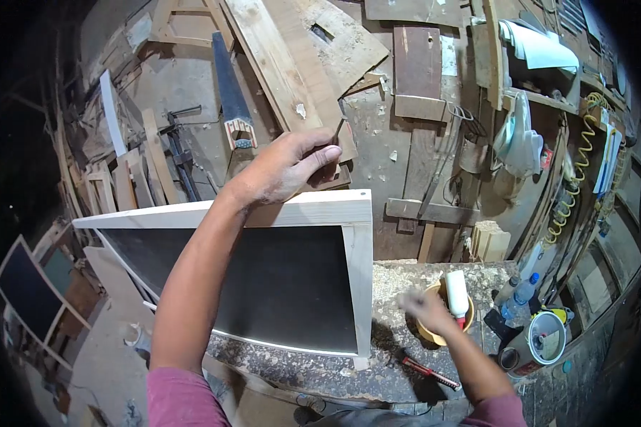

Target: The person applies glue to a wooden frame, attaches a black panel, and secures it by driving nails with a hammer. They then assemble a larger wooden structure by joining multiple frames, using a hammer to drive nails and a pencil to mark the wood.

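A pale wooden frame (320,211) with a dark panel (292,285) stands upright on the workbench. Over its top rail is my left hand (295,167), fingers curled and thumb pressed in, pinching a thin dark stick-like piece (340,129) that could be a nail. My right hand (427,311) is smeared by motion beside a yellow bowl (432,337), and its fingers do not show clearly. In the bowl leans a white glue bottle (456,292) with a red cap pointing down. A red and black utility knife (431,373) lies on the bench nearby.
At the right stand a water bottle (521,295) with a blue cap and a grey can (538,341). Sawdust covers the workbench (278,364). Boards (285,71), a handsaw (233,92) and clamps (181,156) are beyond the frame. A yellow coiled hose (573,178) hangs at right.
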`<action>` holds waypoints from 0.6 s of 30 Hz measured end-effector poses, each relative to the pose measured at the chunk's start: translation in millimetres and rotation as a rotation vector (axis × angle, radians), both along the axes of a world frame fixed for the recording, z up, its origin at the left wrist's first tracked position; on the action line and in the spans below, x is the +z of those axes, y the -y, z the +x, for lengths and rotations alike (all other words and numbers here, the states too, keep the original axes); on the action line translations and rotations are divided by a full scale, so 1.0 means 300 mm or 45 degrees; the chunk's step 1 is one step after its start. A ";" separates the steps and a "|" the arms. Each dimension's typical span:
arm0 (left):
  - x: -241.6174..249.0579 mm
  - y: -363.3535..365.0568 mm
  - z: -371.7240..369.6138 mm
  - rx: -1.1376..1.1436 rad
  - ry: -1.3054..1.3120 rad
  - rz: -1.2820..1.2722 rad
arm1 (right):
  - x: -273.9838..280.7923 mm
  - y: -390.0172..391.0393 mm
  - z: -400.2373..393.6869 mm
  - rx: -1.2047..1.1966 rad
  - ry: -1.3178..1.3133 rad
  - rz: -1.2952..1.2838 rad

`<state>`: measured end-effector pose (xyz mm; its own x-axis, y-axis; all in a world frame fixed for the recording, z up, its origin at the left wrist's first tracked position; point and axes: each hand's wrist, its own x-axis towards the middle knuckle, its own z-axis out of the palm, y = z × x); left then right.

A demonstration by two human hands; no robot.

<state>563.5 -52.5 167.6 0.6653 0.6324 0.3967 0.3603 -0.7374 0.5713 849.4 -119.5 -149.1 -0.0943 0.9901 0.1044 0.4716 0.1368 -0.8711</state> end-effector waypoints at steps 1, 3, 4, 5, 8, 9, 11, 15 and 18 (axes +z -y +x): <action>0.000 -0.001 -0.001 0.004 -0.004 0.019 | -0.138 0.079 0.039 0.016 0.138 -0.068; 0.003 -0.004 -0.003 0.009 -0.008 0.042 | -0.389 0.215 0.119 0.057 0.460 -0.178; 0.003 -0.006 -0.003 -0.001 -0.021 0.122 | -0.552 0.271 0.163 -0.053 0.594 -0.215; 0.001 -0.006 -0.004 -0.011 -0.035 0.200 | -0.590 0.340 0.183 -0.094 0.823 -0.250; 0.004 0.002 -0.013 0.035 0.030 0.205 | -0.762 0.472 0.249 -0.296 0.884 -0.134; 0.006 0.007 -0.018 0.037 0.034 0.209 | -0.770 0.505 0.262 -0.367 0.934 -0.133; 0.008 0.019 -0.032 -0.034 0.123 0.053 | -0.784 0.525 0.287 -0.380 0.970 -0.188; 0.016 0.048 -0.051 0.030 0.114 -0.032 | -0.835 0.490 0.321 -0.251 0.996 -0.279; 0.019 0.053 -0.064 -0.007 0.070 -0.051 | -0.830 0.463 0.330 -0.239 0.882 -0.402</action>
